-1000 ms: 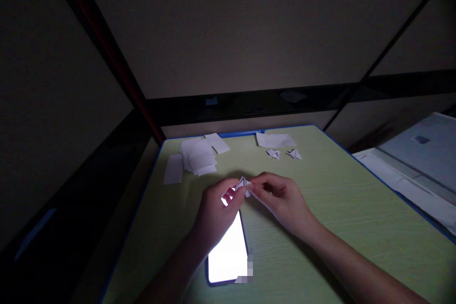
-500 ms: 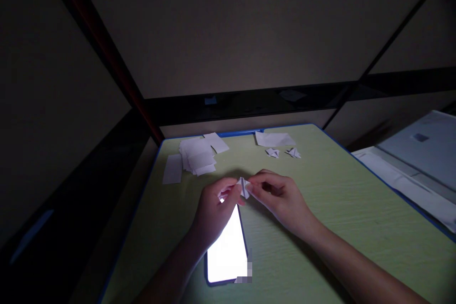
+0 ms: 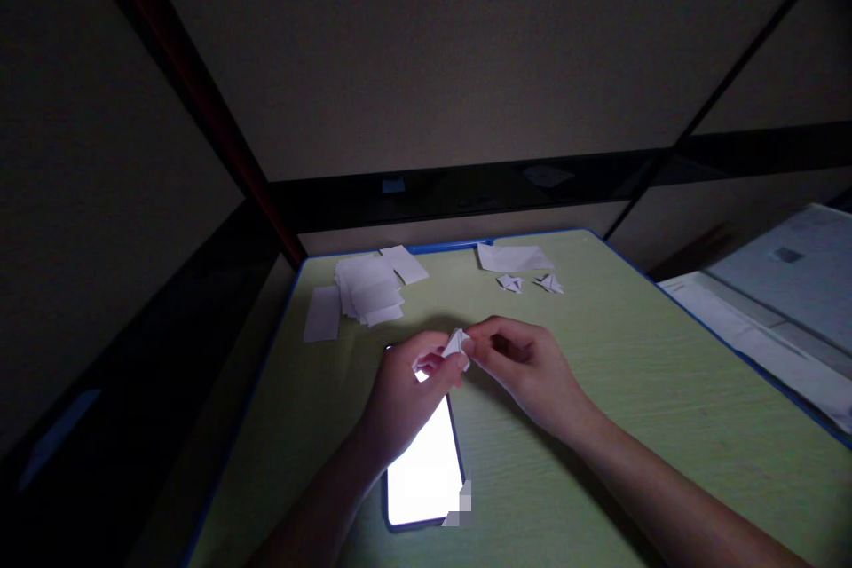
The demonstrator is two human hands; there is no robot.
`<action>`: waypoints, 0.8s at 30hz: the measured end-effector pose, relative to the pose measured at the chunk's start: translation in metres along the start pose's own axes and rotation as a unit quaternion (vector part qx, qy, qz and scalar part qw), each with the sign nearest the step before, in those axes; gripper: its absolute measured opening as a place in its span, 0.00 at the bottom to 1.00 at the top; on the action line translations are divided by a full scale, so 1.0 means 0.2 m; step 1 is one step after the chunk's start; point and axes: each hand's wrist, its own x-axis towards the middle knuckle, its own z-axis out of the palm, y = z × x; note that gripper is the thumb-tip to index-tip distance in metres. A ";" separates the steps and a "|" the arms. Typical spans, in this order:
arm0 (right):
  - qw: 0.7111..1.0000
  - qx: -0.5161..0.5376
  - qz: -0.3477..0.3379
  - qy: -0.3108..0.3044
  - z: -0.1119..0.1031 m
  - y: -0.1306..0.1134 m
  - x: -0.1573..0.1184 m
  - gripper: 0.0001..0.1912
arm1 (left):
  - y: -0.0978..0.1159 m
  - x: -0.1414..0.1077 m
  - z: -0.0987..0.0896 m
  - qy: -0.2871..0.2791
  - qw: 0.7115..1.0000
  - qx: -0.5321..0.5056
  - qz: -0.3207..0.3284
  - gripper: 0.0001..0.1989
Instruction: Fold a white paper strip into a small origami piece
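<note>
A small folded white paper [image 3: 456, 343] is pinched between my two hands above the table. My left hand [image 3: 409, 390] grips its lower left part, with the thumb across the front. On its right edge, the thumb and forefinger of my right hand [image 3: 523, 359] are closed. Below my left hand lies a phone [image 3: 424, 475] with a glowing white screen, its upper part partly hidden by that hand. Two small folded paper pieces, one on the left [image 3: 510, 284] and one on the right [image 3: 548, 284], rest farther back on the table.
The light green table [image 3: 599, 337] has a blue rim. A loose stack of white paper sheets [image 3: 369, 288] lies at the back left, and a single sheet [image 3: 516, 258] at the back right. A pale laptop-like object [image 3: 785, 275] stands beyond the right edge.
The folded paper has turned in my fingers and shows a different face. My left thumb has moved slightly right and down over it.
</note>
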 end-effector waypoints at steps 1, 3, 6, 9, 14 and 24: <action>1.000 -0.001 -0.002 0.000 0.00 0.00 0.00 0.12 | 0.00 0.00 0.00 0.001 1.000 -0.004 -0.004 0.04; 1.000 -0.005 -0.006 0.000 0.00 -0.01 0.00 0.12 | -0.01 0.00 0.00 -0.001 1.000 -0.013 -0.009 0.04; 1.000 -0.010 -0.008 0.000 0.00 -0.01 0.00 0.12 | -0.01 0.01 0.00 -0.016 0.999 -0.026 -0.014 0.04; 1.000 -0.006 -0.013 0.001 0.00 -0.01 0.00 0.12 | -0.01 0.01 -0.01 -0.027 0.999 -0.032 -0.015 0.06; 1.000 0.004 -0.007 -0.005 0.00 -0.01 0.00 0.12 | 0.00 0.00 -0.02 -0.016 1.000 -0.014 -0.010 0.09; 0.999 0.034 0.015 -0.016 0.01 0.01 0.01 0.11 | 0.00 0.00 -0.01 -0.007 1.000 0.019 0.002 0.11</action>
